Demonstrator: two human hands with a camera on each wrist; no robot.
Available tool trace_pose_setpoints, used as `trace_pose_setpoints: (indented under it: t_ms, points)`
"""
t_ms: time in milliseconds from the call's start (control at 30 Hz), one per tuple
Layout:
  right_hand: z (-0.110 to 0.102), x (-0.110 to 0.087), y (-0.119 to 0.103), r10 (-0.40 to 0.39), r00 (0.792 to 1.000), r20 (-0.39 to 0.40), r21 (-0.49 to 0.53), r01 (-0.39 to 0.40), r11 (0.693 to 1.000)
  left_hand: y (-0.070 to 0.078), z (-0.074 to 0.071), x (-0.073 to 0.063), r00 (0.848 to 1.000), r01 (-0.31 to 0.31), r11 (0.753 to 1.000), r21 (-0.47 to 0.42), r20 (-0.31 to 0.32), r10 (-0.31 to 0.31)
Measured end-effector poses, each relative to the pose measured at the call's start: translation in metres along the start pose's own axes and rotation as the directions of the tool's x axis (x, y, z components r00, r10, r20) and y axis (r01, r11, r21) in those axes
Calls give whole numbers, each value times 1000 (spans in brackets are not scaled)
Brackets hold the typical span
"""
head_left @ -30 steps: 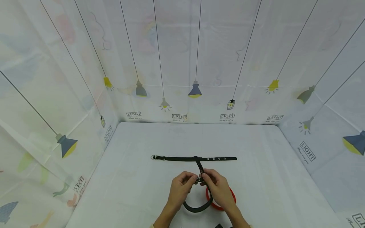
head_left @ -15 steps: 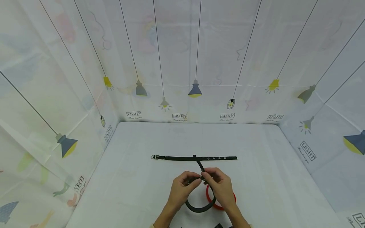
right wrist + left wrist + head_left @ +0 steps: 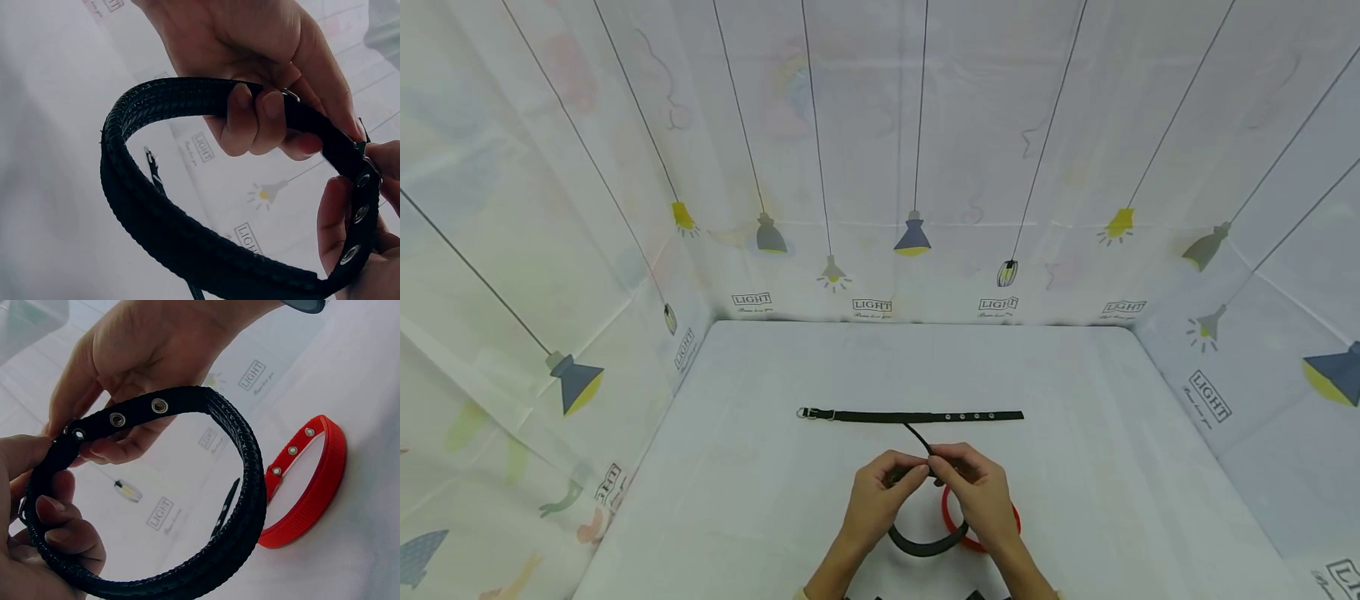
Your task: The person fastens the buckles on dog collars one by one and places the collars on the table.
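A black padded dog collar (image 3: 250, 487), bent into a loop, is held up between both hands. My left hand (image 3: 880, 487) curls its fingers round the side with the metal buckle (image 3: 372, 167). With thumb and fingers, my right hand (image 3: 973, 487) pinches the strap beside the buckle, where a row of metal eyelets (image 3: 360, 214) runs. In the head view a narrow strap end (image 3: 917, 437) sticks out past the fingertips towards the back of the table. Fingers hide most of the buckle in the head view.
Behind the hands, another black collar (image 3: 880, 417) lies stretched flat, buckle to the left and eyelets to the right. A red collar (image 3: 306, 512) stands looped on the white table (image 3: 760, 500), partly behind the right hand. A lamp-patterned cloth (image 3: 970, 167) surrounds the table.
The strap end has turned from broad to nearly edge-on and reaches less far back. Both hands have drawn closer round the buckle, and the loop has shifted slightly right.
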State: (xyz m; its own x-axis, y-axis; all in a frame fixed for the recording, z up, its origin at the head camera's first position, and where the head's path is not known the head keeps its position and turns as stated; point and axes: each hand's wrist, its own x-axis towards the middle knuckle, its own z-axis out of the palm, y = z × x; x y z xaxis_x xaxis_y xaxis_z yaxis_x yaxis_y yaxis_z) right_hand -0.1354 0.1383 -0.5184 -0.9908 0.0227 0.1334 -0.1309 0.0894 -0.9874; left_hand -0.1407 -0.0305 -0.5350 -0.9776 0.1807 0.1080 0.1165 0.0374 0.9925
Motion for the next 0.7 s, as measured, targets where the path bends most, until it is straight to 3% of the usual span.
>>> trace_pose_setpoints:
  t_ms: [233,433,700]
  points:
    - [1,-1,-3,-24,999,-23,-9,24,1000,3,-1,1,999,17,1000,8,27,-17]
    - [0,0,-4,-62,998,6,7,62,998,4,-3,3,995,82,994,-75,60,-78]
    - [-3,1,-5,-82,996,30,21,82,996,7,-5,3,995,36,997,-75,97,-28]
